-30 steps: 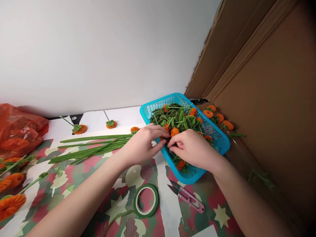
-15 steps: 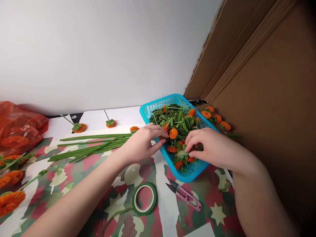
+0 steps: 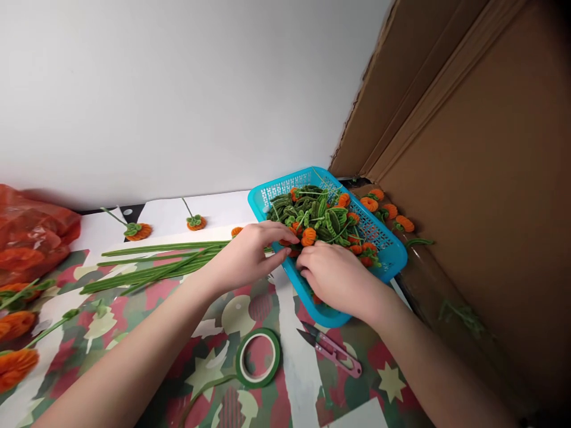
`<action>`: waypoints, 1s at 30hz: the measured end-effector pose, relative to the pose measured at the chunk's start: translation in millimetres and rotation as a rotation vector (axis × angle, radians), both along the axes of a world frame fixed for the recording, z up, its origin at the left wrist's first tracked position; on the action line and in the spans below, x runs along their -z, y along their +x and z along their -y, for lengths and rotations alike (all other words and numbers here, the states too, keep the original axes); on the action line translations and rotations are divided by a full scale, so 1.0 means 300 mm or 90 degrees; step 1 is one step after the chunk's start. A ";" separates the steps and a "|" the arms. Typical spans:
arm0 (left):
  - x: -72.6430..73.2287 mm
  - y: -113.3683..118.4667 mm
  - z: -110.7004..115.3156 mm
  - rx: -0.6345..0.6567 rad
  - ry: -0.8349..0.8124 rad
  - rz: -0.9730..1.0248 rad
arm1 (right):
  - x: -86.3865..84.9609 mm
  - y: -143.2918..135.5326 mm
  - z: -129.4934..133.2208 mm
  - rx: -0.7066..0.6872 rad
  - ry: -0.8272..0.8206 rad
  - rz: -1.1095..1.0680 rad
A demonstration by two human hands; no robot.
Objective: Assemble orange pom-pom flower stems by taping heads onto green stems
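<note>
A blue plastic basket (image 3: 292,285) holds a heap of fuzzy green chenille leaves (image 3: 303,205) and small orange chenille pumpkins (image 3: 308,236). At the basket's left rim, my left hand (image 3: 254,255) has its thumb and fingers apart, the fingertips beside a pumpkin. My right hand (image 3: 336,273) reaches over the near side with fingers curled down into the heap. Its fingertips are mostly hidden, so whatever they hold cannot be made out. Long green chenille stems (image 3: 147,270) lie left of my left hand, partly behind its wrist.
Pink thread snips (image 3: 334,351) and a roll of green tape (image 3: 279,356) lie in front of the basket. Loose orange pieces (image 3: 404,223) rest by the cardboard wall (image 3: 468,178). A red plastic bag (image 3: 35,232) stands at far left, behind larger orange pieces (image 3: 15,368).
My right hand has moved left across the basket, closer to my left hand, and its fingers have curled into the heap. My left hand stays at the rim. The view has shifted slightly.
</note>
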State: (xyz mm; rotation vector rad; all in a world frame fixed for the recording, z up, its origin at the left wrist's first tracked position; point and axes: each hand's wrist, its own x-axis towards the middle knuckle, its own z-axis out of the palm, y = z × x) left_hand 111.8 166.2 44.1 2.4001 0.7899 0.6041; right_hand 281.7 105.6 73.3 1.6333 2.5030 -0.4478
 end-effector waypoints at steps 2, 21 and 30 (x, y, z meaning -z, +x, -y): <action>-0.002 -0.002 -0.001 -0.001 -0.004 -0.003 | 0.018 0.000 -0.017 0.042 -0.004 0.035; 0.001 -0.005 -0.006 -0.005 -0.004 0.012 | 0.035 0.021 -0.002 0.025 -0.091 -0.077; -0.011 -0.004 -0.008 -0.010 -0.046 0.040 | -0.032 0.108 -0.032 0.048 -0.248 -0.310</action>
